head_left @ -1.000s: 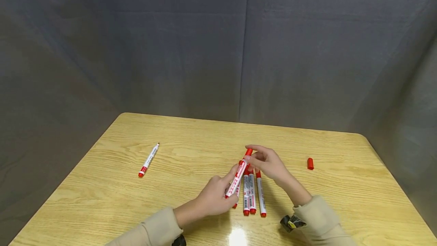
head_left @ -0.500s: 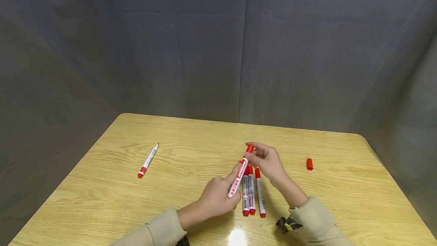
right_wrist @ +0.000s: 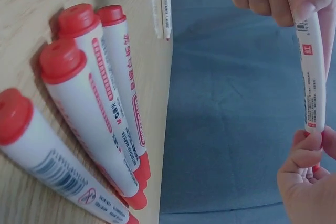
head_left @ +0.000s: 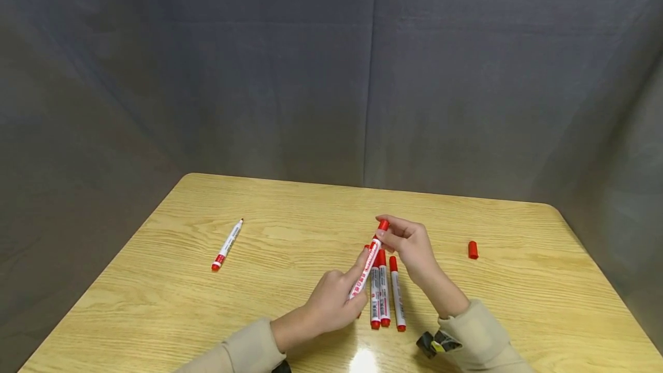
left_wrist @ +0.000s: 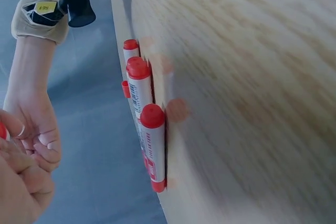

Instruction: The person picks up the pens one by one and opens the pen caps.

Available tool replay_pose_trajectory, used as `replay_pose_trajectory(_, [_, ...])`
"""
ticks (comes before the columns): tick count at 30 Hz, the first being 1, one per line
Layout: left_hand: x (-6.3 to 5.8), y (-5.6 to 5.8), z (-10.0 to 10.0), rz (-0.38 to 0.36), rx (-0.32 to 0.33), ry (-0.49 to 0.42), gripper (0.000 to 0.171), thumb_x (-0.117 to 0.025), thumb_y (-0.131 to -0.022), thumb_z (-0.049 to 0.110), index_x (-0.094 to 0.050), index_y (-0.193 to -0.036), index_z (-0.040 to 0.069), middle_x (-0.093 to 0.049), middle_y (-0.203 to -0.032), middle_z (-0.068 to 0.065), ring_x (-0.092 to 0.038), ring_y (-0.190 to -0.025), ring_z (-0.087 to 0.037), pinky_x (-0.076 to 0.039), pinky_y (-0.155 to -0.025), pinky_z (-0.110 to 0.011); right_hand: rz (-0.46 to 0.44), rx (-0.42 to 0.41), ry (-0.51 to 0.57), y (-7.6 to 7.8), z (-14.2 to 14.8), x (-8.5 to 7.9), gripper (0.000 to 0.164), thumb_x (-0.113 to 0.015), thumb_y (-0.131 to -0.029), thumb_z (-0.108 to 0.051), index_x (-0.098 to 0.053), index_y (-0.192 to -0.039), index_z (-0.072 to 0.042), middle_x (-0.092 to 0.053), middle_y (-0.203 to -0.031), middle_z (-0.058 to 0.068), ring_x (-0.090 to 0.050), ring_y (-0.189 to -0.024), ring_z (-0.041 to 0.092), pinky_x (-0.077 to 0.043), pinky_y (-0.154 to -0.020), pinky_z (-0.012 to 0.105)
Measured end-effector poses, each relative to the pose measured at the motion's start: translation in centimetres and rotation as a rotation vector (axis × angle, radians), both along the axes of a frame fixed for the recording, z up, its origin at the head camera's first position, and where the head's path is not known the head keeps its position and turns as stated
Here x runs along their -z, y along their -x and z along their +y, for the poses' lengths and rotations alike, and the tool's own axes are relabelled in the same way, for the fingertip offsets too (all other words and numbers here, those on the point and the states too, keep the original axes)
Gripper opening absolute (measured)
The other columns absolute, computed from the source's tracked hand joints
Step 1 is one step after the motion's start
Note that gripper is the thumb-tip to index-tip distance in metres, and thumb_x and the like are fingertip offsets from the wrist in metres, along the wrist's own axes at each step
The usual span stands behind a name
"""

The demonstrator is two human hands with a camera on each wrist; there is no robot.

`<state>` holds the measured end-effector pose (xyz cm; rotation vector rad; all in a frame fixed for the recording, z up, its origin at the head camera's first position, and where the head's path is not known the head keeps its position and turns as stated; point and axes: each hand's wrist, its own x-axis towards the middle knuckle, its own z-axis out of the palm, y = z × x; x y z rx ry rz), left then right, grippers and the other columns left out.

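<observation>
In the head view my left hand (head_left: pixel 330 301) grips the white barrel of a red whiteboard marker (head_left: pixel 368 266), held slanted above the table. At its far end my right hand (head_left: pixel 411 246) pinches the red cap (head_left: pixel 383 225) between thumb and fingers. In the right wrist view the held marker (right_wrist: pixel 314 72) spans the gap between both hands, and its cap end is mostly covered by fingers. Directly below lie several capped markers, among them a marker (head_left: pixel 396 295) on the right of the group and a marker (left_wrist: pixel 154 145) nearest the left wrist camera.
A capless marker (head_left: pixel 227 244) lies at the left of the wooden table (head_left: pixel 290 206), its tip pointing away. Toward the right lies a loose red cap (head_left: pixel 473 250). Behind the table's far edge hangs a grey curtain (head_left: pixel 279 85).
Both hands have risen slightly and shifted a little away with the marker. Its red rear end, visible a second ago, is now hidden by the left hand. The things on the table stay put.
</observation>
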<state>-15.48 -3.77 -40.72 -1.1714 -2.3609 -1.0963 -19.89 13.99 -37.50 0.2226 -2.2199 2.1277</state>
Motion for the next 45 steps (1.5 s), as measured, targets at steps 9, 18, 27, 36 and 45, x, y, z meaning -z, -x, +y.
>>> replay_pose_trajectory(9, [-0.2, -0.1, 0.2, 0.044, -0.007, -0.042, 0.062, -0.054, -0.074, 0.002, -0.038, -0.131, -0.014, -0.041, -0.044, 0.008, -0.023, -0.037, 0.008, -0.022, -0.033, -0.007, -0.014, -0.01, 0.08, 0.1, 0.0, 0.1, 0.032, -0.055, -0.085, 0.006, -0.054, -0.115, 0.015, -0.057, -0.076, 0.002, -0.055, -0.066, 0.009, -0.051, -0.064, 0.023])
replay_pose_trajectory(18, [-0.3, -0.2, 0.4, -0.005, 0.012, -0.088, 0.062, -0.052, -0.075, 0.001, -0.035, -0.133, -0.014, -0.039, -0.045, 0.008, -0.022, -0.037, 0.01, -0.023, -0.031, -0.008, -0.005, -0.01, 0.147, 0.1, -0.2, -0.1, 0.033, -0.056, -0.084, 0.007, -0.051, -0.116, 0.018, -0.057, -0.077, 0.002, -0.055, -0.066, 0.009, -0.051, -0.063, 0.021])
replay_pose_trajectory(27, [-0.4, -0.3, 0.4, -0.06, 0.025, -0.158, 0.061, -0.052, -0.077, -0.002, -0.033, -0.134, -0.012, -0.039, -0.045, 0.008, -0.024, -0.037, 0.011, -0.025, -0.03, -0.009, -0.007, -0.049, 0.181, 0.3, 0.0, -0.1, 0.029, -0.055, -0.085, 0.006, -0.057, -0.113, 0.011, -0.06, -0.078, 0.0, -0.055, -0.066, 0.009, -0.05, -0.065, 0.023])
replay_pose_trajectory(36, [-0.6, -0.2, 0.4, 0.018, 0.042, -0.174, 0.059, -0.051, -0.076, -0.002, -0.036, -0.131, -0.015, -0.039, -0.043, 0.007, -0.023, -0.037, 0.011, -0.024, -0.03, -0.008, 0.042, -0.113, 0.279, 0.1, 0.2, -0.4, 0.036, -0.052, -0.085, 0.01, -0.07, -0.095, -0.02, -0.063, -0.077, -0.003, -0.058, -0.069, 0.007, -0.05, -0.066, 0.022])
replay_pose_trajectory(45, [-1.4, -0.2, 0.3, -0.04, 0.071, -0.166, 0.062, -0.051, -0.077, 0.001, -0.033, -0.136, -0.008, -0.039, -0.043, 0.007, -0.023, -0.036, 0.011, -0.026, -0.03, -0.009, 0.133, -0.234, 0.435, 0.0, 0.4, -0.2, 0.041, -0.047, -0.087, 0.013, -0.07, -0.101, -0.018, -0.064, -0.081, -0.001, -0.06, -0.074, 0.008, -0.05, -0.069, 0.021])
